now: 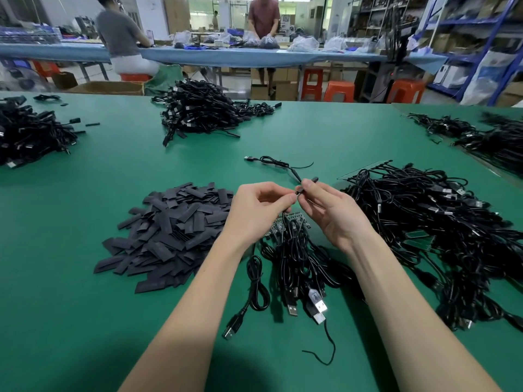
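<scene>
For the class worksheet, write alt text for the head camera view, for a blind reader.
A left hand and a right hand pinch a thin black cable between them above a green table. A heap of flat black strips lies to their left; tangled black USB cables lie beneath and to their right.
</scene>
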Motion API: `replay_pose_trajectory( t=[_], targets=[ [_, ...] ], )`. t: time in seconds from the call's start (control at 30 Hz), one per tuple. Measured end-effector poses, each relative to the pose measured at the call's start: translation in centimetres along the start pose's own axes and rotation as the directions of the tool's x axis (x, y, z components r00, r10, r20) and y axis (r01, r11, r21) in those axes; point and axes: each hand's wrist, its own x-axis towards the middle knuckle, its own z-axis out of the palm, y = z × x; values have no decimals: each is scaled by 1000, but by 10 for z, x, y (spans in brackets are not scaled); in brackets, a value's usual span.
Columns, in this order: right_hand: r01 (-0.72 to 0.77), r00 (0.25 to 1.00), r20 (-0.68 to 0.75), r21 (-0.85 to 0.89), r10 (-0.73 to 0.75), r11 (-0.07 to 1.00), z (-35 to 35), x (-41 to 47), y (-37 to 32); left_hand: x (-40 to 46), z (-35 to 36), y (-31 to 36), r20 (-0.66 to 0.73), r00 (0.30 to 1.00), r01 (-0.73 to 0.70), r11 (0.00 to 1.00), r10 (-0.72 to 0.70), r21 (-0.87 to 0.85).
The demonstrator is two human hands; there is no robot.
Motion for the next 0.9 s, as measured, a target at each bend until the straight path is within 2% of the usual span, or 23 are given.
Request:
replay_pose_trajectory(
  t=[0.37, 0.57, 0.67, 0.77, 0.9],
  targets=[
    [22, 995, 98, -99, -12, 995, -8, -4, -7, -3, 4, -1, 18, 998, -59, 996, 61, -64],
    [-21, 988, 147, -97, 35, 995, -6, -5, -2, -4, 1, -4, -8, 1000, -21, 989, 20, -146],
    [-26, 990, 138, -83, 37, 996, -5, -6, -3, -4, -1, -3, 34, 999, -6, 985, 12, -175],
    [19, 993, 119, -94, -7, 995, -2, -8, -3, -3, -3, -2, 79, 997, 7, 981, 9, -194],
    [198, 976, 140, -258, -166, 946, 2, -9, 1, -3, -5, -2, 75, 997, 27, 978, -12, -208]
  ],
)
